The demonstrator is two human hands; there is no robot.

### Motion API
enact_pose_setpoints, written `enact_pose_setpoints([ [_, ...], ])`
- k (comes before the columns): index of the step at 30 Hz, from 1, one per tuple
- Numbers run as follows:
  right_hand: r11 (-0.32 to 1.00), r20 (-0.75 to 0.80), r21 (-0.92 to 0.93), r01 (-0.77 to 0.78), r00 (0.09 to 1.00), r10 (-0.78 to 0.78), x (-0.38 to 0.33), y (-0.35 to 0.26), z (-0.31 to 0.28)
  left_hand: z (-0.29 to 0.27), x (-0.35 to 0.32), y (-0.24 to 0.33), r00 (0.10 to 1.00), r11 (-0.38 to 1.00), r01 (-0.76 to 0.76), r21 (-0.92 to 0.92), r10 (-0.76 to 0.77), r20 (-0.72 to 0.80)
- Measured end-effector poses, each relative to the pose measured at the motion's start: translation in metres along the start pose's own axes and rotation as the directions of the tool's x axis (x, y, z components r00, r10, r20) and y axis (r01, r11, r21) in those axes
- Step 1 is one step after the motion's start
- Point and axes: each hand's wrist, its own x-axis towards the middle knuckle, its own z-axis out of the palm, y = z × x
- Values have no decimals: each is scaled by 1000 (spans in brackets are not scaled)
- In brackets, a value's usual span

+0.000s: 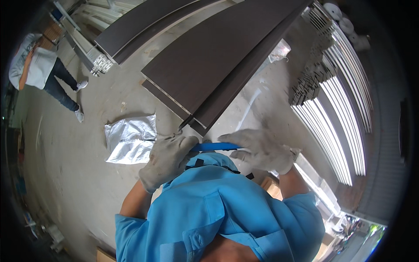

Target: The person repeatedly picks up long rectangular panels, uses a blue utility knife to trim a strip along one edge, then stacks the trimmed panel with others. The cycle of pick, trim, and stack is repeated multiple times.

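A slim blue bar-shaped tool (pixel 216 146) lies crosswise in front of my chest; its exact kind does not show. My left hand (pixel 168 160), in a grey-white work glove, is closed around its left end. My right hand (pixel 264 150), gloved alike, has its fingers and thumb on the right end and hides that part. Just beyond the hands is the near end of a stack of long dark brown panels (pixel 218 56). A short dark strip (pixel 186 122) sticks out at the panel corner, close to my left hand.
A crumpled silver sheet (pixel 131 139) lies on the concrete floor at left. Long bundles of white profiles (pixel 327 126) are stacked at right. More dark panels (pixel 148 26) stand at the back. Another person (pixel 43 70) stands at the far left. Some clear plastic wrap (pixel 279 50) lies beside the panel stack.
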Motion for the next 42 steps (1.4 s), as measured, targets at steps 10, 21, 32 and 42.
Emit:
enact_pose_setpoints([
  [10, 940, -74, 301, -162, 978, 193, -19, -40, 93, -1, -25, -20, 990, 990, -109, -92, 117, 85],
  [21, 379, -92, 918, -116, 867, 489, -22, -82, 129, 61, -50, -117, 960, 810, 176, -559, -266, -83],
  [32, 666, -290, 606, -434, 660, 694, -20, -86, 162, 59, -62, -118, 964, 607, 263, -750, -203, 174],
  [42, 894, -511, 99, -437, 749, 423, 14, -61, 186, 30, -89, -89, 870, 459, 463, -758, -399, 290],
])
